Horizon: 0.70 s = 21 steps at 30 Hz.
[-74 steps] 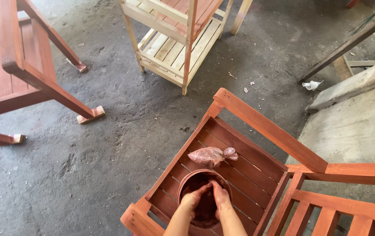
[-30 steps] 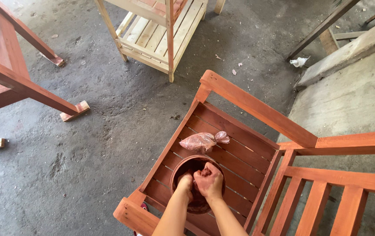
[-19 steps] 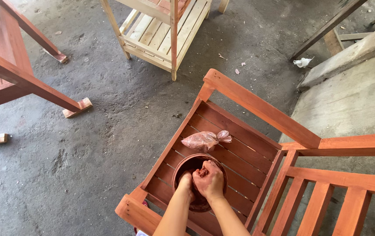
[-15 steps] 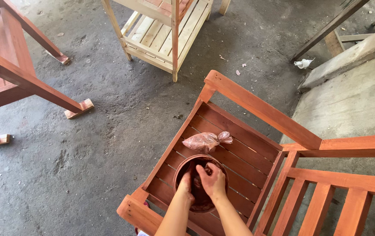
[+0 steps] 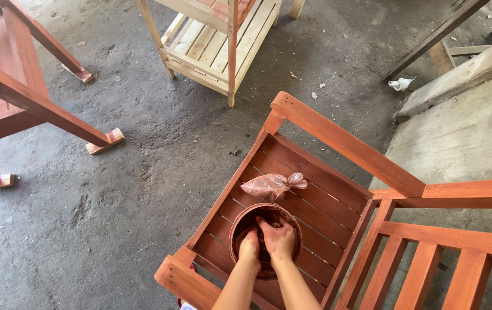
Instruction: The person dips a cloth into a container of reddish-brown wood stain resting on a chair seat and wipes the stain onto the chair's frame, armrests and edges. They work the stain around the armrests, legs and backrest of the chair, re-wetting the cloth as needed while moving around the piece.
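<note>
1. Both bare forearms reach forward from the bottom edge, close together and nearly parallel.
2. The left hand (image 5: pixel 249 245) points fingers down, knuckles up.
3. The right hand (image 5: pixel 279 236) lies just beside it, fingers curled, seemingly stained dark.

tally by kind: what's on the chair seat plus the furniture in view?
Bowl: 1
Bag: 1
Stained chairs: 1
Unstained shelf racks: 1
Stained frames at left: 1
Total: 5
</note>
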Motion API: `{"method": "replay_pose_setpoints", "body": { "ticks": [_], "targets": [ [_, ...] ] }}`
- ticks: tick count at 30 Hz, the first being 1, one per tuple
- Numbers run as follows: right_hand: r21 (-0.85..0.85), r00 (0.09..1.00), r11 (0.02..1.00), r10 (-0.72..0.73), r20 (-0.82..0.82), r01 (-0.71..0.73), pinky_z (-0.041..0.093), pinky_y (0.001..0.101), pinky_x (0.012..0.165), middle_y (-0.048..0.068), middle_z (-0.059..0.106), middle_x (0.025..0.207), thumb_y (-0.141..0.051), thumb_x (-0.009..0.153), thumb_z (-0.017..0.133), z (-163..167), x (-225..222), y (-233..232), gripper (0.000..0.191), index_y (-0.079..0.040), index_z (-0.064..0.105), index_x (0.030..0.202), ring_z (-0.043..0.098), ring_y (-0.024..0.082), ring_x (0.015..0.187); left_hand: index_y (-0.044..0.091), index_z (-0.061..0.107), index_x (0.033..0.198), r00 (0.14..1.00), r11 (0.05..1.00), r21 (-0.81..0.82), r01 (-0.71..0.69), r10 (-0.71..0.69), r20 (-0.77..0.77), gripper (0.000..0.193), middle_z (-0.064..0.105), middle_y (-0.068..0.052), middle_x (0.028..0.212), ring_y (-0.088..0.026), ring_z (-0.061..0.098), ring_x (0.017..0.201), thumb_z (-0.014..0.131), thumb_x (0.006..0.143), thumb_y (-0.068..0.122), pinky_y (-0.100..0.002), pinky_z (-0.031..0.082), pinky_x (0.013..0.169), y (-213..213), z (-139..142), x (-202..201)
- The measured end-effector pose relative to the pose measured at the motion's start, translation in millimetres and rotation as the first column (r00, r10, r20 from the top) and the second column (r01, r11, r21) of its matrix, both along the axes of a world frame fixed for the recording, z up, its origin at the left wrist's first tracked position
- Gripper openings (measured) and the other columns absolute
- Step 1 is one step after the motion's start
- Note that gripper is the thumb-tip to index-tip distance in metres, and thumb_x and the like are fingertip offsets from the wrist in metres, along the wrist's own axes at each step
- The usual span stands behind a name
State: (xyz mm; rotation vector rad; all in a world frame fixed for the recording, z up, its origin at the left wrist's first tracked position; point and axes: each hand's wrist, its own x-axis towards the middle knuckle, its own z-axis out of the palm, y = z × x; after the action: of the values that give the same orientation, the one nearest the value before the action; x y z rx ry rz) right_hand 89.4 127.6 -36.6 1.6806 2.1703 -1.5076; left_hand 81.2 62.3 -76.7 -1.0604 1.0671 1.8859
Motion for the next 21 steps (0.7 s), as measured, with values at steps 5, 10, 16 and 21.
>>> {"method": "replay_pose_setpoints", "body": {
  "ticks": [5,10,16,21],
  "targets": [
    [0.176,0.991,0.975,0.131,0.022,-0.133,0.054,0.0359,0.095,0.020,0.078,0.109,-0.029,0.072,0.076,-7.2,3.1,1.0,0.052,0.002,0.074,0.113,0.073,0.031,0.101,0.006,0.065,0.134,0.998,0.998,0.008,0.057,-0.057,-0.013,0.050,0.068,-0.014,0.135,-0.027,0.061,0.122,0.052,0.098,0.038,-0.043,0.048,0.105,0.4,2.6,-1.8],
    [0.271,0.973,0.955,0.164,-0.160,-0.117,0.051,0.0334,0.098,0.021,0.072,0.120,-0.023,0.070,0.081,-16.6,6.4,1.5,0.054,0.006,0.070,0.116,0.070,0.030,0.111,0.011,0.058,0.140,0.979,0.992,0.027,0.121,-0.124,0.165,0.056,0.060,-0.012,0.146,-0.027,0.055,0.131,0.042,0.101,0.048,-0.046,0.043,0.110,-0.2,1.6,-6.2],
    [0.468,0.899,0.819,0.424,-0.104,-0.332,0.054,0.0401,0.075,0.017,0.065,0.083,-0.013,0.069,0.072,-3.1,7.3,4.4,0.021,0.002,0.058,0.073,0.065,0.034,0.080,0.009,0.060,0.137,0.940,0.963,0.039,0.267,-0.269,0.211,0.060,0.062,-0.015,0.143,-0.030,0.057,0.128,0.039,0.099,0.050,-0.049,0.044,0.107,-1.7,1.3,-15.6],
    [0.575,0.807,0.735,0.555,-0.204,-0.360,0.047,0.0490,0.067,0.017,0.054,0.069,-0.011,0.066,0.070,8.9,5.6,8.6,0.027,-0.002,0.044,0.063,0.056,0.038,0.072,0.008,0.062,0.135,0.914,0.939,0.058,0.340,-0.344,0.216,0.063,0.063,-0.017,0.139,-0.032,0.059,0.125,0.038,0.097,0.052,-0.051,0.046,0.104,-3.4,4.8,-22.5]
  ]
}}
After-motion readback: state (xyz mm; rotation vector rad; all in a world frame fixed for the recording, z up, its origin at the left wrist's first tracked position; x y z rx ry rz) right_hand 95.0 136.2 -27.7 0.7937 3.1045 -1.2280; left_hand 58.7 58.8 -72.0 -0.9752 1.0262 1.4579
